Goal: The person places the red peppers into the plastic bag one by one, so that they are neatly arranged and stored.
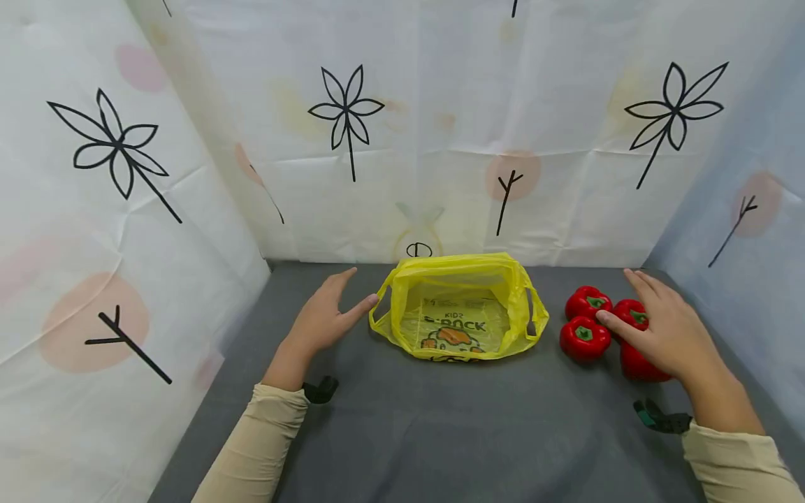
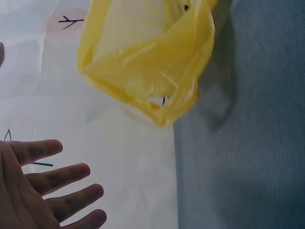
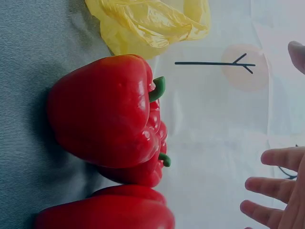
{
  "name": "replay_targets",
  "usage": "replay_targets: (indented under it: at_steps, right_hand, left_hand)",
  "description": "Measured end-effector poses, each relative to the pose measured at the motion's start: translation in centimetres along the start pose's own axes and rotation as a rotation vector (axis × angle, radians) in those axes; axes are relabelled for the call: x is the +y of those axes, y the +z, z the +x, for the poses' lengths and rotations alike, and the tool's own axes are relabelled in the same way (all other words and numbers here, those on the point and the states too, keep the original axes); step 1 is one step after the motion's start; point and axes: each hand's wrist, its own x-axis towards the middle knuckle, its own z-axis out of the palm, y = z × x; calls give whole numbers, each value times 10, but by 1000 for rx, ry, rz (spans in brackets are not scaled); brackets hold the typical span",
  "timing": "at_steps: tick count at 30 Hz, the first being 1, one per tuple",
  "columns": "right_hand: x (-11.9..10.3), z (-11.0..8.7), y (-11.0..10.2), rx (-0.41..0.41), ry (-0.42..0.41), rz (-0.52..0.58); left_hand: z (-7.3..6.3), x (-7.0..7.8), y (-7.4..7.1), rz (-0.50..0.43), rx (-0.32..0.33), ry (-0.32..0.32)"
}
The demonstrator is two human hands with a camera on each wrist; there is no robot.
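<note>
A yellow plastic bag (image 1: 455, 307) stands on the grey tabletop with its mouth wide and its printed inside showing. My left hand (image 1: 327, 314) is just left of it, fingers spread and holding nothing; in the left wrist view a bag handle (image 2: 162, 112) hangs apart from the fingers. Several red bell peppers (image 1: 585, 339) with green stems cluster to the right of the bag. Over them hovers my right hand (image 1: 669, 328), its fingers extended, partly covering the rear ones. In the right wrist view, a gap separates that hand from the nearest pepper (image 3: 105, 112).
White cloth walls (image 1: 440, 140) with drawn flowers and twigs enclose the grey table (image 1: 440, 433) at the back and both sides. A dark wrist mount (image 1: 321, 390) is strapped on the left wrist, another (image 1: 663, 419) on the right.
</note>
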Motion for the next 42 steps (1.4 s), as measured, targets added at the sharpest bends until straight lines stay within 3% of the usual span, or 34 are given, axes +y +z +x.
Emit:
replay_targets:
  at_steps: [13, 23, 42]
  right_hand:
    - [12, -24, 10, 79, 69, 146]
    - [24, -44, 24, 88, 186, 192]
    - [37, -63, 37, 65, 288, 143]
  left_hand:
    - [16, 9, 34, -244, 15, -5]
    - [33, 9, 61, -304, 65, -57]
    - [46, 9, 87, -408, 81, -138]
